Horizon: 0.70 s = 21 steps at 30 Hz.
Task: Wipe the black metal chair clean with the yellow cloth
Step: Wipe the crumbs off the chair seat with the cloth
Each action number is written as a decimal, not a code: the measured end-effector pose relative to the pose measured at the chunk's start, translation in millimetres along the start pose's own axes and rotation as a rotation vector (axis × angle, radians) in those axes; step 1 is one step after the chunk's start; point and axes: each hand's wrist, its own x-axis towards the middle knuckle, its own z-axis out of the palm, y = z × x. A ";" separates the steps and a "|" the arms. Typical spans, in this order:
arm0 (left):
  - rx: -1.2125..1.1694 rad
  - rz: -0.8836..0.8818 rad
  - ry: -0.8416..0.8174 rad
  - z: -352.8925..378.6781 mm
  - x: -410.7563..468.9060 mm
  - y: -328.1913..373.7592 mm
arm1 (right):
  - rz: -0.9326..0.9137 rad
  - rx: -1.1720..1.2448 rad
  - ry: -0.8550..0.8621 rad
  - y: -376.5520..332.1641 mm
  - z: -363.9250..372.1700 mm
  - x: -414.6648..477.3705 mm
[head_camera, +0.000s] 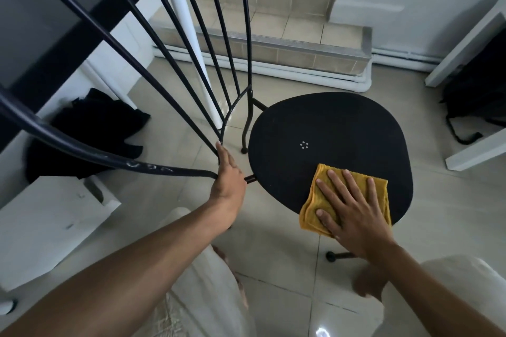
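The black metal chair stands on the tiled floor, its rounded seat (331, 145) at centre right and its backrest of thin bars (175, 68) fanning up to the left. My left hand (227, 180) grips the bottom of the backrest frame where the bars meet beside the seat. A folded yellow cloth (315, 208) lies on the near edge of the seat. My right hand (353, 216) presses flat on the cloth with fingers spread.
Tiled steps (262, 30) rise behind the chair. A black garment (90, 128) lies on the floor at left beside white furniture (46, 224). A black bag (476, 101) sits under a white frame at right. My legs in light trousers are below.
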 end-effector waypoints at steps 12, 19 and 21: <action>0.097 0.317 0.246 20.9 -8.1 -2.9 | -0.070 0.082 0.016 -64.9 -10.4 65.5; 0.071 0.306 0.231 24.6 -9.5 -4.2 | 0.016 0.142 0.019 -97.1 -26.3 157.9; 0.075 0.314 0.232 25.5 -8.1 -5.5 | 0.039 0.154 0.007 -94.4 -32.5 182.0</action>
